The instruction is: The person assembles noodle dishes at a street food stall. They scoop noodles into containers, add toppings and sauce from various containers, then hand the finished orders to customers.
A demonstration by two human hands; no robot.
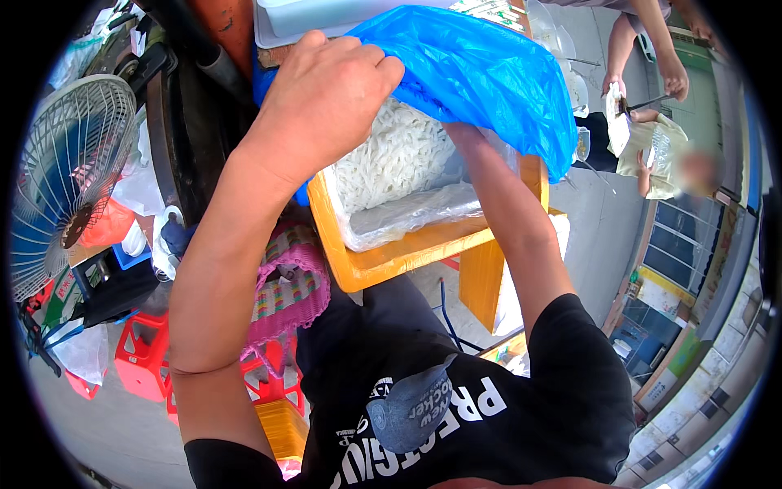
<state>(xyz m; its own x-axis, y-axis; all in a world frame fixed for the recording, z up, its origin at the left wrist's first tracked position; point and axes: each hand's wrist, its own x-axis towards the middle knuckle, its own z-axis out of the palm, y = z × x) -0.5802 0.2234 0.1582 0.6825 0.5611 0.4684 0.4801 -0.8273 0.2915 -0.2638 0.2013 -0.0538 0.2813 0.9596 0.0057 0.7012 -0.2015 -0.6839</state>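
Note:
My left hand is closed on the edge of a blue plastic bag, lifted over the far part of a yellow box. Inside that box, lined with clear plastic film, lies a heap of white rice noodles. My right forearm reaches over the box's near right side. The blue bag covers my right hand, so its fingers and anything they hold are hidden.
A fan with a wire guard stands at left. Red plastic stools and a pink woven basket are below. A pale blue container sits beyond the bag. At right, people hold food, one with a white takeaway box.

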